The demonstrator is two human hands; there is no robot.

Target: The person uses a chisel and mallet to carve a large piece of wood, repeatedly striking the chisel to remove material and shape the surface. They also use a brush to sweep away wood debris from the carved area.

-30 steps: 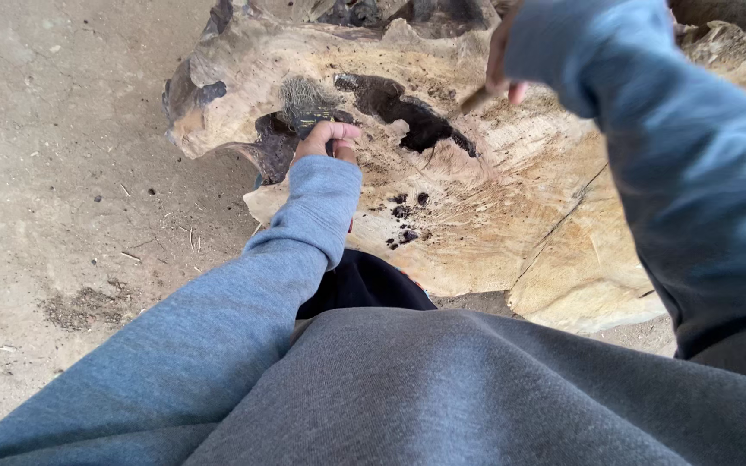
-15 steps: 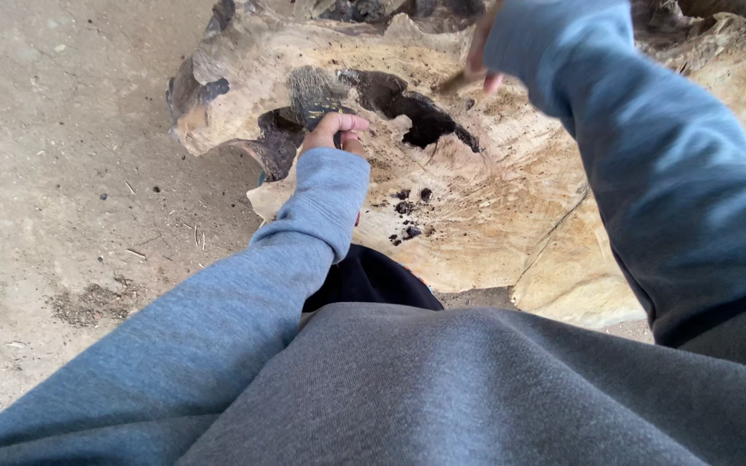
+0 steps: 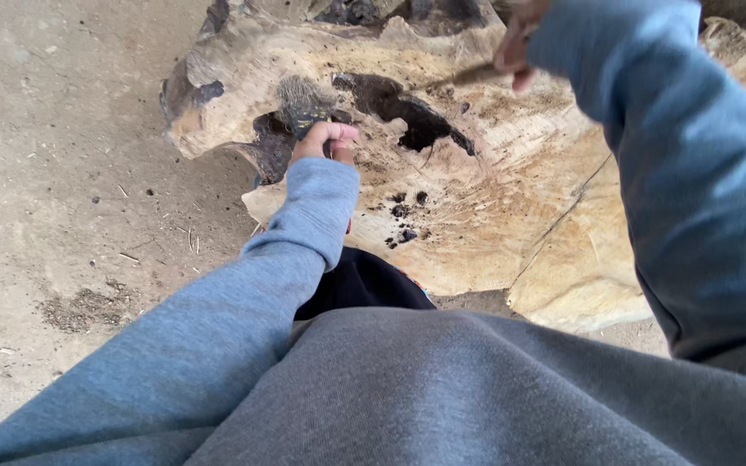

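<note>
The left hand [image 3: 325, 141] is closed around the handle of a brush [image 3: 302, 102] with stiff grey bristles, and the bristles rest on the big, pale, weathered tree stump [image 3: 477, 198] at the edge of a dark hollow [image 3: 403, 112]. The right hand [image 3: 515, 47] is raised near the top of the view; it is blurred, a thin dark tool seems to go out from it toward the wood, but I cannot tell how its grip is set or what exactly it holds. To brush this place well, I judge the bristles should stay flat on the wood and move in short strokes out of the hollow, so that the loose rot is pulled away and not pushed deeper. The handle should be held firmly, because the surface is rough and uneven and the brush can catch on the ridges. Small dark crumbs [image 3: 403, 211] lie on the flat light face of the stump, just beside the left sleeve [image 3: 304, 224], and they may be swept off with the same strokes. The stump stands on a dusty ground [image 3: 62, 173] with a patch of fine debris [image 3: 84, 306]. The person's grey top fills the bottom of the view and hides the near side of the stump, and the right arm covers its far right part.
</note>
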